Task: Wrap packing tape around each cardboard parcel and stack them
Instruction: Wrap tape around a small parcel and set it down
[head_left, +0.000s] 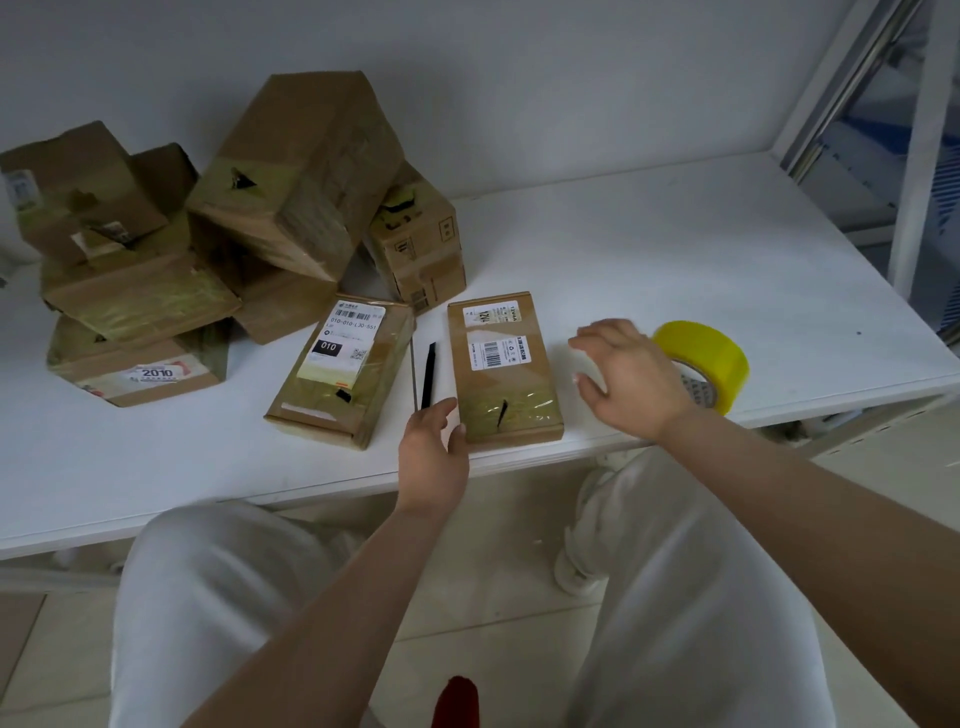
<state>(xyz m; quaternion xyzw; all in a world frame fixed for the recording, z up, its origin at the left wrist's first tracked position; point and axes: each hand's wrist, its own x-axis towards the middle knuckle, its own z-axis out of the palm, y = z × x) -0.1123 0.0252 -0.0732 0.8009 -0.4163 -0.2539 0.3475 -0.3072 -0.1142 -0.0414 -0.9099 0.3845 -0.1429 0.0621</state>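
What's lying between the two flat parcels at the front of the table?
In the head view, a black pen-like tool lies on the table between the left parcel and right parcel.

Worktop (675, 249) bare across right and rear-right; open passage there. Left rear blocked by heap of taped boxes (218, 234), tall, leaning. Near edge: 2 flat parcels, left parcel (343, 374) and right parcel (504, 369), narrow lane between them, black pen (428, 375) lying in it. Yellow tape roll (711, 358) stands beside the right edge. Shelf frame (852, 104) bounds far right.
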